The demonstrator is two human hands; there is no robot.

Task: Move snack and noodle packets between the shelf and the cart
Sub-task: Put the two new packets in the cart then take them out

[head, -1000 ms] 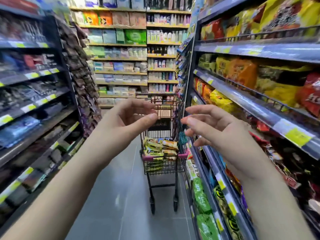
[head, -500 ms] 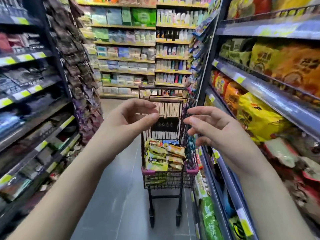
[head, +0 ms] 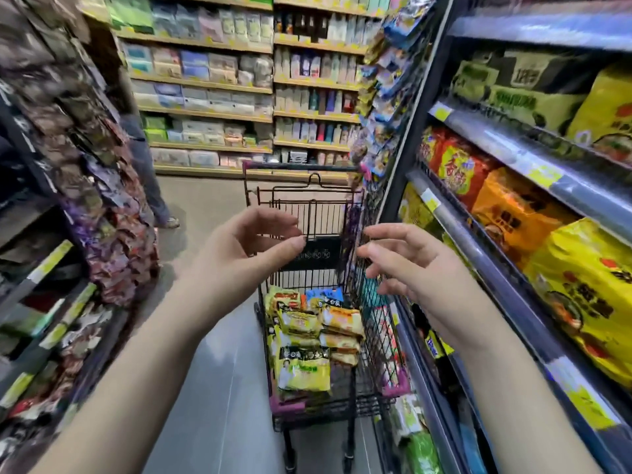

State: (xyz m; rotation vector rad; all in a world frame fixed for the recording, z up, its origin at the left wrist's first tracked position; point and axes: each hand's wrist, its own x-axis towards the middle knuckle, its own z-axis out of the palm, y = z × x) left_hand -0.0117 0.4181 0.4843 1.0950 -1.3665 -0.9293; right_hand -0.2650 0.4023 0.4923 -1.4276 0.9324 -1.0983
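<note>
Finding: left hand (head: 239,258) and right hand (head: 413,271) are hovering over the cart (head: 381,340), fingers (head: 272,217) loosely curled, gripping nothing. Noodle packets (head: 304,367) are lying piled in its basket, beside the shelf (head: 485,258). Advising gripping the top packet's edges, avoiding crushing.

Shelf (head: 533,165) on rt carried big noodle multipacks side by side: red-yellow pack (head: 458,169), orange pack (head: 509,217), yellow pack (head: 588,295); yellow price tags (head: 543,174) on its rail. Wire cart (head: 328,213) stood on grey floor (head: 212,388), just beside shelf. Yellow & orange noodle packets (head: 307,340) lay piled in its basket.
</note>
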